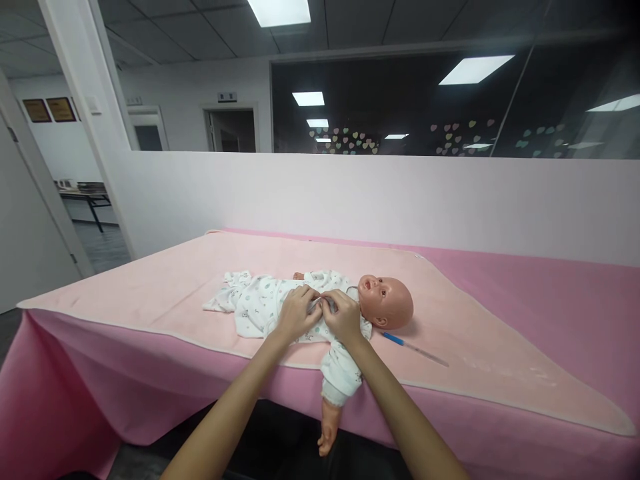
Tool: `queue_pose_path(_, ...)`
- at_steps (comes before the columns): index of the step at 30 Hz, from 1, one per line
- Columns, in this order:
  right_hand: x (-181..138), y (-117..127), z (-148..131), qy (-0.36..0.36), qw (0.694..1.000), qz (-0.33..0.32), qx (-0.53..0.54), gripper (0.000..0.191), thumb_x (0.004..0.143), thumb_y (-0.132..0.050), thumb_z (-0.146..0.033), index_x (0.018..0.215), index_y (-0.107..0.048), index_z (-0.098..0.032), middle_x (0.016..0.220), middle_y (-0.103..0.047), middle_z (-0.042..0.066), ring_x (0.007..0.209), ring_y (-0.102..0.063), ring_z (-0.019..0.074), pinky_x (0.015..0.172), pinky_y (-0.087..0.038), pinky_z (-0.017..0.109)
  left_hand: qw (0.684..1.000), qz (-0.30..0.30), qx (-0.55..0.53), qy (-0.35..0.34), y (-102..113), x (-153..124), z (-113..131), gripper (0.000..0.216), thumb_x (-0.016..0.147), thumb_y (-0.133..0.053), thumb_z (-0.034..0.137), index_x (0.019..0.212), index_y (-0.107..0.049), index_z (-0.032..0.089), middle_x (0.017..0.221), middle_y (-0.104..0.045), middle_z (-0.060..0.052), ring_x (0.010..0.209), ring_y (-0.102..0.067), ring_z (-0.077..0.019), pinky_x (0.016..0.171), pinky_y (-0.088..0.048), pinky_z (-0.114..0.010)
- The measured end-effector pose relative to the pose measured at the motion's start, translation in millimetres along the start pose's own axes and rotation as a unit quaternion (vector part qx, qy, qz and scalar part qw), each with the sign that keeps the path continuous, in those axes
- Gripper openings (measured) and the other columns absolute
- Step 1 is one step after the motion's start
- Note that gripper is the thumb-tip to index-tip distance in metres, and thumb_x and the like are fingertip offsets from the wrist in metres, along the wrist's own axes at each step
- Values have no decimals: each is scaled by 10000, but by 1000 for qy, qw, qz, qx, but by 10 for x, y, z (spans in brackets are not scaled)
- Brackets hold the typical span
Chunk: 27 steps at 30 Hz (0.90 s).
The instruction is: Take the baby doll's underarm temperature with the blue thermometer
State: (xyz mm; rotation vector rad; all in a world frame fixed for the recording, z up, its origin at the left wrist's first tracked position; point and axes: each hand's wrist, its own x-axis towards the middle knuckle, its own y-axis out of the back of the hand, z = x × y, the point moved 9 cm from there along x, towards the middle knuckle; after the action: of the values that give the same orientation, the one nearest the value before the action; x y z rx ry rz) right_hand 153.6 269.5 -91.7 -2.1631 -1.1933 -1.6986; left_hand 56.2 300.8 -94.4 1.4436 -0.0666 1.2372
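A baby doll [387, 303] lies on its back, head to the right, in a white printed romper [257, 308]. My left hand [299, 312] and my right hand [343, 316] meet over the romper's chest, fingertips nearly touching. Both pinch the fabric at the front, and the exact bit between the fingers is too small to make out. One doll arm [330, 423], sleeved to the wrist, hangs over the table's near edge below my right wrist. Close to the doll's head rests a thin stick with a blue end [393, 339].
A pale pink mat [165, 280] covers much of the table, over a darker pink cloth [550, 287] that drapes down the front. Behind the table rises a white half wall [350, 197] with glass above. A door [35, 213] stands at the left.
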Motion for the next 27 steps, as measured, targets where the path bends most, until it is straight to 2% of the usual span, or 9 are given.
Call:
queue_pose_path(6, 3, -1, 6, -2, 1000, -1, -5, 166, 762, -459, -140, 763, -619, -185, 697, -622, 11, 622, -543, 118, 584, -383, 221, 1000, 0, -21, 6, -5, 8, -18, 99, 752, -432, 207, 806, -512, 187, 816, -541, -20, 772, -488, -151, 708, -368, -283)
queue_pose_path(12, 9, 5, 2, -5, 1000, 0, -6, 159, 785, -456, -163, 767, -612, -187, 711, -627, 16, 622, -547, 120, 582, -387, 223, 993, -10, -112, 26, 20, 12, -81, 148, 790, -423, 250, 840, -547, 187, 800, -562, -16, 758, -492, -145, 709, -380, -277)
queue_pose_path(16, 15, 18, 4, -6, 1000, 8, -4, 156, 785, -460, -172, 769, -615, -188, 700, -627, 14, 597, -541, 116, 566, -384, 221, 970, -49, -228, 74, -57, 33, -211, 158, 763, -477, 268, 859, -567, 181, 720, -541, 9, 649, -469, -111, 608, -378, -232)
queue_pose_path(20, 15, 18, 10, -7, 1000, 11, 3, 163, 773, -455, -150, 761, -614, -184, 695, -626, 10, 594, -536, 115, 569, -382, 219, 937, -49, -333, 90, -100, 59, -291, 190, 707, -546, 228, 888, -557, 171, 816, -566, -5, 720, -501, -108, 641, -395, -215)
queue_pose_path(23, 15, 14, 7, -6, 1000, 8, 2, 176, 765, -444, -136, 751, -614, -180, 688, -621, 12, 591, -532, 117, 564, -378, 220, 932, -60, -348, 83, -114, 63, -283, 184, 688, -555, 195, 871, -560, 169, 839, -577, -9, 753, -510, -112, 667, -396, -218)
queue_pose_path(27, 20, 15, 15, -10, 1000, 8, 2, 181, 759, -439, -130, 748, -612, -180, 690, -622, 13, 593, -534, 118, 563, -377, 222, 944, -72, -313, 74, -73, 50, -226, 130, 735, -529, 237, 835, -579, 171, 776, -569, -4, 689, -491, -110, 636, -390, -226)
